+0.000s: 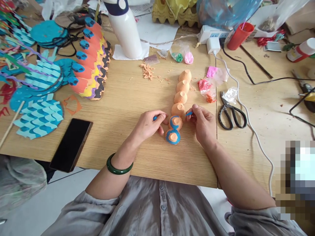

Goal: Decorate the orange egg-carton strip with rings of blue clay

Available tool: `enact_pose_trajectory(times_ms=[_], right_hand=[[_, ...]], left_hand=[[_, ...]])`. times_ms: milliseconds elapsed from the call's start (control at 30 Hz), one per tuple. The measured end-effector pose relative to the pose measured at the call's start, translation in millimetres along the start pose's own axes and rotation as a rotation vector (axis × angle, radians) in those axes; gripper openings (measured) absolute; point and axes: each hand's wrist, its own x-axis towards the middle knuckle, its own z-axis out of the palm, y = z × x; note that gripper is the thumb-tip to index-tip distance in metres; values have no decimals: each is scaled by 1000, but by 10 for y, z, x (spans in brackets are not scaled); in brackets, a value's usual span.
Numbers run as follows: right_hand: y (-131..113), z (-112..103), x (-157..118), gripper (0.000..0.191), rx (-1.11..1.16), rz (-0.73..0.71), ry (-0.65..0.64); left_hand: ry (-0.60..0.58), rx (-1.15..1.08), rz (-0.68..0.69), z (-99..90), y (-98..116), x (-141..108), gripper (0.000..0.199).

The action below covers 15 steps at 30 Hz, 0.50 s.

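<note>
A strip of orange egg-carton cups (181,98) runs away from me across the table. The two nearest cups bear blue modelling clay: a full ring (177,140) on the closest and a partial band on the one behind it. My left hand (149,124) is just left of these cups, closed around a small lump of blue clay (155,118). On the other side, my right hand (203,124) pinches a thin blue clay piece (189,113) between thumb and fingertips, beside the strip. The fingers of both hands partly hide the clay.
Black-handled scissors (230,112) and a white cable (248,114) lie to the right. A phone (71,144) rests at the left, below a painted egg-carton piece (92,65). Behind stand a white bottle (125,32) and bags of coloured clay (182,57).
</note>
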Motion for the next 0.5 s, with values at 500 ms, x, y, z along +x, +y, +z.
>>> enact_pose_trajectory(times_ms=[500], right_hand=[[-44,77,-128,38,187,-45,-48]], left_hand=[[-207,-757,-245,77,161,-20,36]])
